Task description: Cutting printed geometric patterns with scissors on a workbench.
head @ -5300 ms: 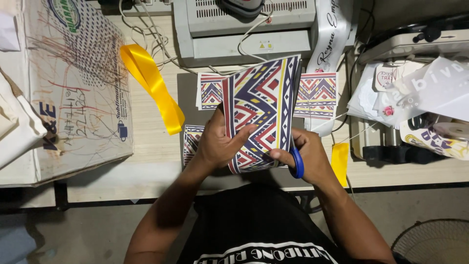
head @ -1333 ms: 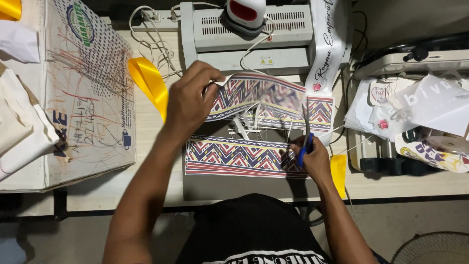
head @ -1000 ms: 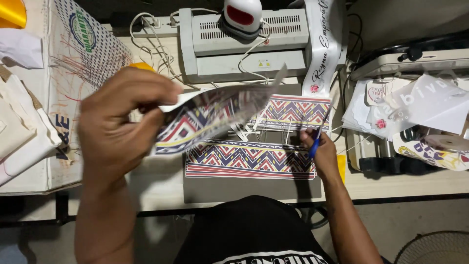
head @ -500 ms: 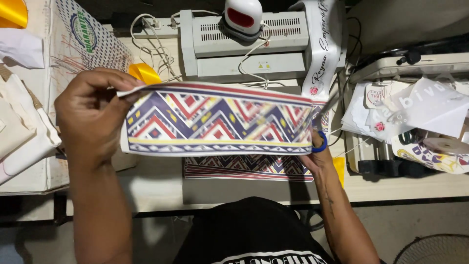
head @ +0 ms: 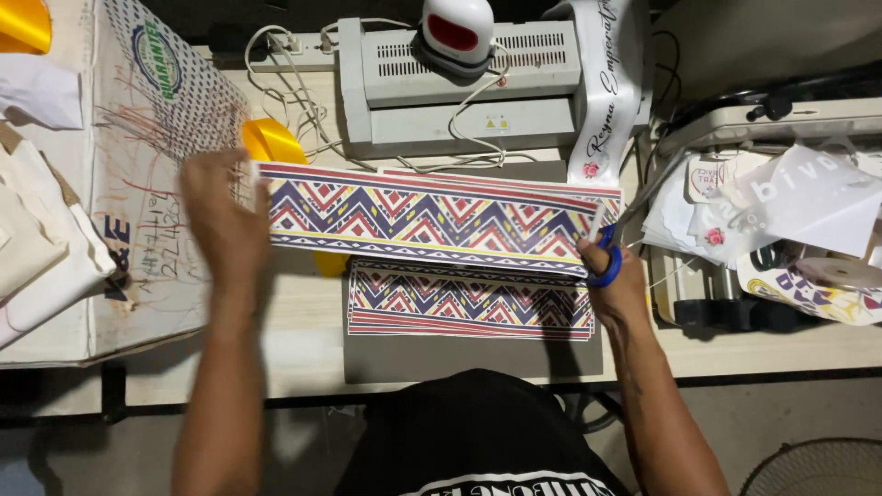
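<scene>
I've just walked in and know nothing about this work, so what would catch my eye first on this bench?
First, the long zigzag-patterned strip in red, blue and yellow, held flat across the middle between the left hand and the right hand, which also holds blue-handled scissors. More patterned sheets lie just below it on the grey mat. Behind, a grey laminator sits beside a coil of yellow ribbon.

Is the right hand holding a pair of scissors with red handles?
No, the scissors in the right hand have blue handles, at the right end of the patterned strip.
</scene>
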